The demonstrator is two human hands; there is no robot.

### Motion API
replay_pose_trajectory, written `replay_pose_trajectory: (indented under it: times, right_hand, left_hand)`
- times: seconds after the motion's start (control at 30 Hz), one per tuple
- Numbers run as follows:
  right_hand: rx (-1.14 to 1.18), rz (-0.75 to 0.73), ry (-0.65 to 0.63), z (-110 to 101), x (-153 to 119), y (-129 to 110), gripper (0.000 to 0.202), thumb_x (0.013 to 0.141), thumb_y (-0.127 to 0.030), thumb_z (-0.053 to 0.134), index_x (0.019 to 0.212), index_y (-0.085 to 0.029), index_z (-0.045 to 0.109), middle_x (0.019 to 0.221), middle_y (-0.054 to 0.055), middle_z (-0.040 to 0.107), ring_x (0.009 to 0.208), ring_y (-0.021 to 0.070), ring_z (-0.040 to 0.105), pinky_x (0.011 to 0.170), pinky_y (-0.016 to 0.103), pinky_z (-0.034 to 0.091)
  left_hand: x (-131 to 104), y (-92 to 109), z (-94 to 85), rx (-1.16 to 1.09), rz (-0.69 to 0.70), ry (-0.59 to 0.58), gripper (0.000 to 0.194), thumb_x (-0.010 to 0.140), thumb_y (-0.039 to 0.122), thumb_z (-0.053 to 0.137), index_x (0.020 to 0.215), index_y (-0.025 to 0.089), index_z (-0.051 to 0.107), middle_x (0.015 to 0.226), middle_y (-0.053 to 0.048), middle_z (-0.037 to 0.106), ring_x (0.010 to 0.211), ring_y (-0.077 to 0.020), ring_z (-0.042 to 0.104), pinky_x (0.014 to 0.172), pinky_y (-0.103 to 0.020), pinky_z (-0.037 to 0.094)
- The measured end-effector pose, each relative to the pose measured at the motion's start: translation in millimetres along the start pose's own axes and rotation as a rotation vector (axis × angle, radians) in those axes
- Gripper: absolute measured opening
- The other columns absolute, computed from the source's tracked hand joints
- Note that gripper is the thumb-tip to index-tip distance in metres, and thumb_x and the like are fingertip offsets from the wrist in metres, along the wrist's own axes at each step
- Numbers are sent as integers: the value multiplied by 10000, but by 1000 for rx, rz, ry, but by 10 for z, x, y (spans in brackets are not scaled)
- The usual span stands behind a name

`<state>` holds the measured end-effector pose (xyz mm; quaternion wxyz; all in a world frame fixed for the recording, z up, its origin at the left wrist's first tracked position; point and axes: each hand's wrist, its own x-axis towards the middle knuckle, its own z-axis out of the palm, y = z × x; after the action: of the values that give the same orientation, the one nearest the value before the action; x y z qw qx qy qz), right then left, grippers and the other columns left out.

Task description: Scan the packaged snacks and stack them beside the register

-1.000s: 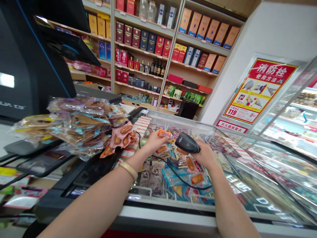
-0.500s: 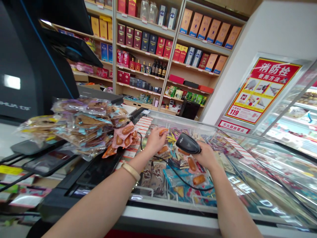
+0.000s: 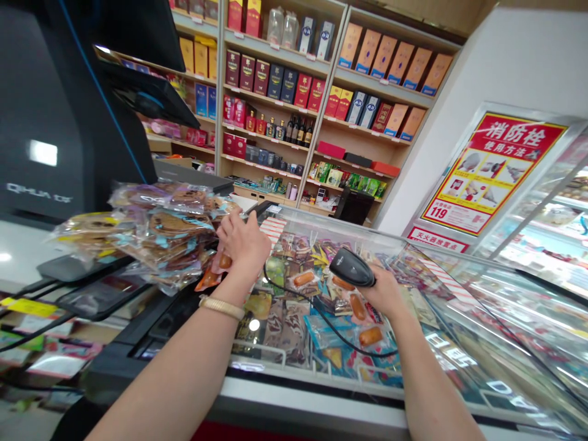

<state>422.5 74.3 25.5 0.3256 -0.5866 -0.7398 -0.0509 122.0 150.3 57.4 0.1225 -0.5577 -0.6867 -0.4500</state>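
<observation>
My right hand is wrapped round the handle of a black barcode scanner, held above the glass counter top, its head facing left. Its black cable loops over the counter. My left hand is at the pile on the left, fingers bent down over pink-and-orange packaged sausages. The fingers look closed on one packet, though the hand hides most of it. Beside them lies a heap of clear-wrapped flat brown snacks. Under the scanner, more packaged sausages lie apart on the glass.
A dark checkout machine stands at the left, with a phone-like black device and cables near it. The glass counter shows many packaged snacks. Behind are shelves of boxes and bottles; a red-yellow sign hangs at the right.
My left hand has moved left from the glass counter to the sausage pile, carrying a small packaged sausage. My right hand holds the scanner in nearly the same place.
</observation>
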Motion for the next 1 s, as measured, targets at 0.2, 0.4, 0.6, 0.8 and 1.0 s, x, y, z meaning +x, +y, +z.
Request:
replay_pose_trajectory:
  times: [0.2,0.4,0.6,0.8,1.0]
  right_hand:
    - [23,8,18,0,-2,15,163,728,-298,607,828,-212,702,835,54,734,786,224,666,759,296,482]
    - [29,0,0,-6,2,7,211,739,-296,594,892,-218,717,850,54,740,843,238,674,768,296,487]
    - [1,2,16,6,-2,26,161,726,-288,598,829,-215,698,813,50,733,781,227,665,743,293,480]
    - [16,-10,16,9,-3,23,156,726,-279,593,827,-220,697,813,40,727,772,215,659,737,286,479]
    - [-15,-18,-4,0,-1,-20,148,715,-249,581,808,-219,692,813,39,720,756,207,648,693,269,456]
  left_hand:
    - [-57,112,-20,-117,102,55,458,754,154,547,1201,208,630,1336,-158,487,1260,-367,407,1014,-525,329]
    - [-275,232,211,-444,553,-480,255,794,213,548,1007,199,687,1037,-79,649,985,-215,610,901,-327,474]
    - [-560,269,370,-234,740,-879,366,653,269,713,1008,183,688,951,-94,680,908,-257,644,811,-317,500]
    - [-523,264,438,-395,492,-810,286,752,119,546,1015,171,646,857,-53,708,780,-195,657,716,-275,492]
    - [-413,313,424,-592,245,-715,169,787,166,562,918,171,668,908,-40,719,818,-173,652,759,-263,491]
